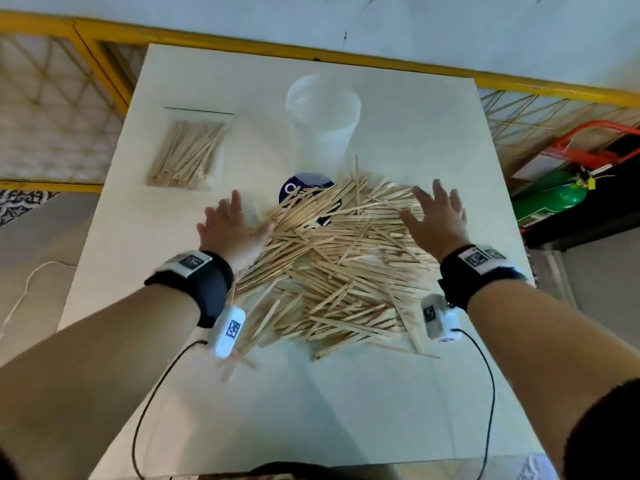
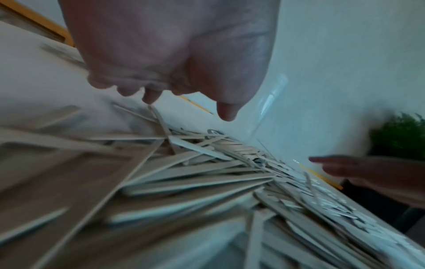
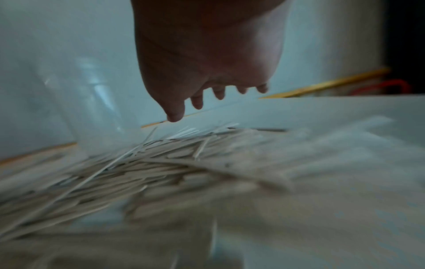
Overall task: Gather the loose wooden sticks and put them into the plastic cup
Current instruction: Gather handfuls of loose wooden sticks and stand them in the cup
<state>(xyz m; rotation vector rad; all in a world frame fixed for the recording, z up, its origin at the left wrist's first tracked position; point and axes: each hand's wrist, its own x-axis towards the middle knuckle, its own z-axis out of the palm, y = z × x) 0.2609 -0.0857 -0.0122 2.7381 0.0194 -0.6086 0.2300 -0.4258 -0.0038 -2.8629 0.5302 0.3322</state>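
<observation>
A wide heap of loose wooden sticks point(image 1: 332, 268) covers the middle of the white table point(image 1: 311, 410). Behind it stands a clear plastic cup point(image 1: 323, 123), upright and empty as far as I can see. My left hand point(image 1: 232, 223) is spread flat at the heap's left edge, thumb against the sticks. Over the heap's right side my right hand point(image 1: 436, 216) is spread with straight fingers. Neither holds a stick. In the left wrist view the left hand point(image 2: 172, 54) hangs above the sticks point(image 2: 207, 182); the right wrist view shows the right hand point(image 3: 207, 63), the sticks point(image 3: 149, 163) and the cup point(image 3: 98, 102).
A clear bag of more sticks point(image 1: 188, 154) lies at the back left of the table. A dark blue round label or lid point(image 1: 304, 192) is half buried under the heap in front of the cup. A yellow railing point(image 1: 242, 39) runs behind; a green cylinder point(image 1: 550, 199) sits off to the right.
</observation>
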